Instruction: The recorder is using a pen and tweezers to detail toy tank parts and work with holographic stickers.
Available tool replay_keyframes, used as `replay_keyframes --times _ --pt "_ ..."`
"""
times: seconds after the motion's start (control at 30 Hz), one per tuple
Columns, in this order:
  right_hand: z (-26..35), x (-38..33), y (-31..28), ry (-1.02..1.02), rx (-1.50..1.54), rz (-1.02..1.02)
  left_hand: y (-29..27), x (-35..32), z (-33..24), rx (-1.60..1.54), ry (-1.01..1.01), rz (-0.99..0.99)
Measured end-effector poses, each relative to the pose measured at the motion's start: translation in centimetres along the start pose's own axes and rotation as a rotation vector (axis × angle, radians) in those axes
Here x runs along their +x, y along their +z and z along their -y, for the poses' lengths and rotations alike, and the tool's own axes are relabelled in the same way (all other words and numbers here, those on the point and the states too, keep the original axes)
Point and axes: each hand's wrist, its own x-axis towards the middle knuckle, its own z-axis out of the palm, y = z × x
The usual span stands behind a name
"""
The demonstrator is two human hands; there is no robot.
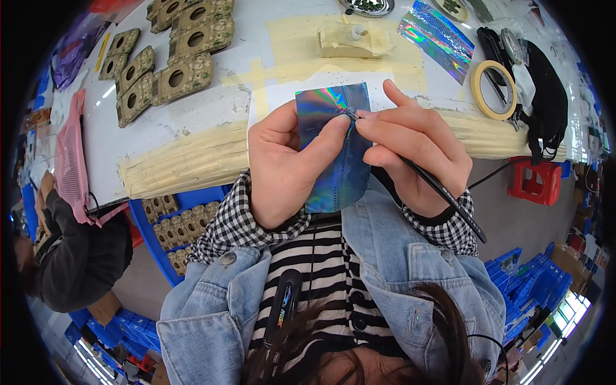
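My left hand [279,160] holds a shiny rainbow-foil sheet [333,189] upright above the table's front edge, its thumb pressed across the sheet's face. My right hand [420,144] pinches a slim black pen-like tool [443,191], whose long handle slants down to the right. The tool's tip meets the foil beside my left thumb. Rows of small marks run across the sheet; what lies right at the tip is too small to make out. Behind the sheet, white paper [273,96] lies on the table.
Camouflage-patterned blocks with round holes [192,38] stand at the far left. A tape-covered block [350,40], another foil sheet [439,42] and a masking tape roll [494,90] lie behind. Pink mesh bag [70,154], blue crate [149,239], another person [86,244] at left; red stool [536,183] at right.
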Motion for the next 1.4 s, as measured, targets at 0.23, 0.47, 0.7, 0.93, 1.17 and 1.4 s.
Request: replay_keyframes --times 0.23,0.47,0.7,0.93,1.17,1.4 --pt "0.0 0.1 -0.1 0.038 0.035 -0.009 0.0 0.1 0.0 0.022 0.022 0.002" --pt "0.1 -0.1 0.3 -0.004 -0.035 -0.019 0.1 0.2 0.1 -0.003 -0.006 -0.015" --pt "-0.2 -0.6 0.6 -0.075 -0.113 -0.001 0.1 0.2 0.0 -0.031 -0.091 -0.052" --pt "-0.3 -0.3 1.0 -0.115 -0.146 -0.082 0.2 0.3 0.1 -0.097 -0.064 -0.031" --pt "-0.2 -0.7 0.7 -0.081 -0.106 -0.011 0.2 0.2 0.1 -0.117 -0.080 -0.036" --pt "-0.7 -0.5 1.2 0.184 0.366 -0.225 0.2 0.2 0.5 -0.097 -0.014 -0.037"
